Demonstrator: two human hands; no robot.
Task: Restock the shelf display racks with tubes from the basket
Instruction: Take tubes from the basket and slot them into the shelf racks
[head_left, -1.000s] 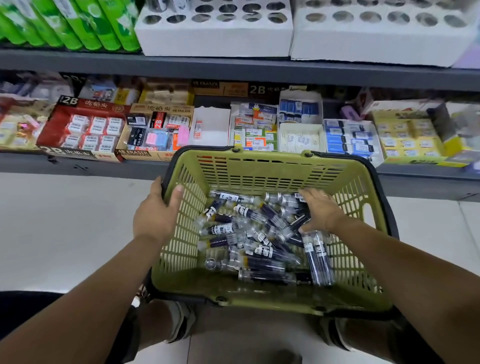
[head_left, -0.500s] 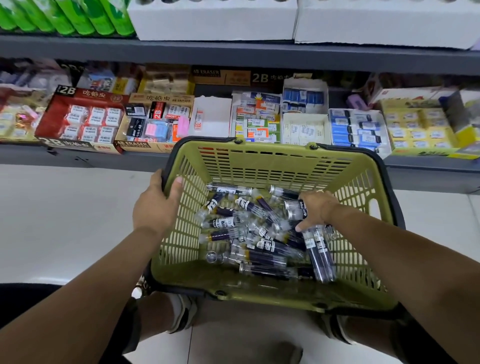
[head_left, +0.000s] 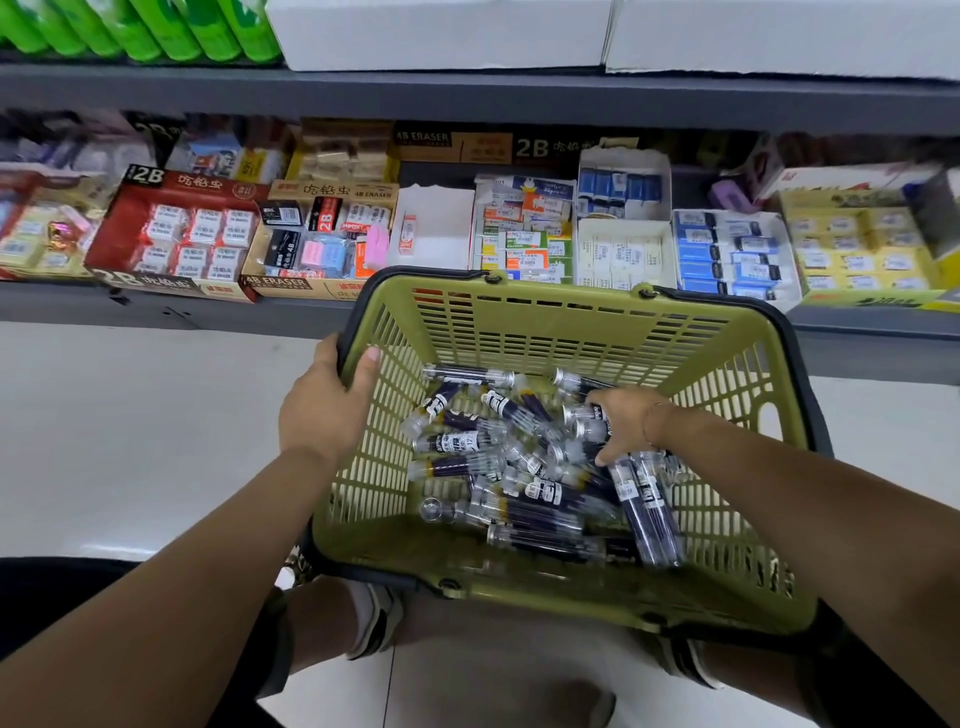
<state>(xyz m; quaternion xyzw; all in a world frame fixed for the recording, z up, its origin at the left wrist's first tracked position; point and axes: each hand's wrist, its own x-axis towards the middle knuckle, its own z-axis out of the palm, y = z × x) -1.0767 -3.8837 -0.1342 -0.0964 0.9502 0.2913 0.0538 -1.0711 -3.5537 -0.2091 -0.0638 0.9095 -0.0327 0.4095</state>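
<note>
Tubes (head_left: 470, 442) are clutched by the right hand (head_left: 626, 423), the basket (head_left: 571, 296) gripped at nine o'clock by the left hand (head_left: 322, 410); lifting seems next.

There was one green basket (head_left: 571, 332), and in it lay roughly twenty clear tubes (head_left: 457, 443), too heaped for exact counting. Two white boxes (head_left: 441, 31) stood above.

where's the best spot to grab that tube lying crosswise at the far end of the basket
Probably pinch the tube round its middle, coming from above: it lies flat and crosswise on the basket floor, barrel uncovered, just beyond the other tubes.
</note>
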